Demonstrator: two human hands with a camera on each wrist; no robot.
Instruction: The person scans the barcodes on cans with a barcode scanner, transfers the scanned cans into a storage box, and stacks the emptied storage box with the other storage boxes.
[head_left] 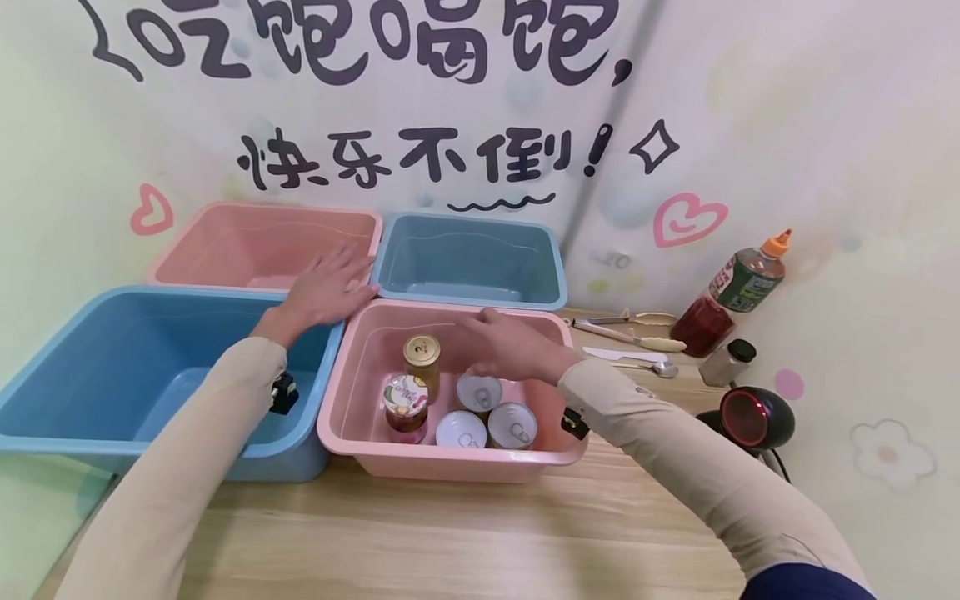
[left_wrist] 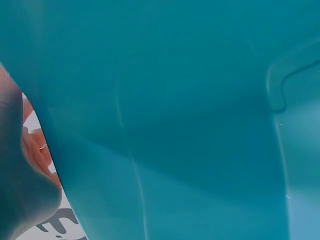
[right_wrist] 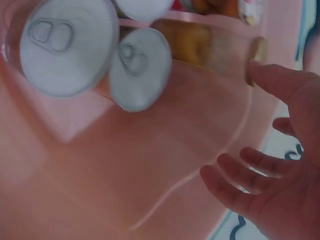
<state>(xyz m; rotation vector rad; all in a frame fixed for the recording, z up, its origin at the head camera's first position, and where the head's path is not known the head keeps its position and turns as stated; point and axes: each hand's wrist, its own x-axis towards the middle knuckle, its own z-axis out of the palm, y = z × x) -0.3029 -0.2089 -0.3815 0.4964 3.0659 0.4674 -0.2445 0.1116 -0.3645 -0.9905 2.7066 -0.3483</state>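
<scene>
Over the near pink bin (head_left: pixel 453 468), my right hand (head_left: pixel 513 343) is held with fingers loosely spread, holding nothing. Below it stand three pull-tab cans (head_left: pixel 512 426) and two jars. One jar has a gold lid (head_left: pixel 422 351); the other has a printed lid (head_left: pixel 406 395) and dark red contents. In the right wrist view my thumb tip (right_wrist: pixel 261 72) overlaps the gold-lidded jar (right_wrist: pixel 187 42); whether it touches cannot be told. My left hand (head_left: pixel 326 287) extends, fingers extended, above the meeting rims of the bins. The large blue bin's wall (left_wrist: pixel 165 125) fills the left wrist view.
A far pink bin (head_left: pixel 217 242) and a smaller blue bin (head_left: pixel 465 250) stand behind, with the large blue bin (head_left: pixel 97 367) at left. On the right lie tongs (head_left: pixel 630 336), a white knife (head_left: pixel 622 355) and a spoon (head_left: pixel 663 368), beside a sauce bottle (head_left: pixel 738 287) and a black-capped shaker (head_left: pixel 729 363).
</scene>
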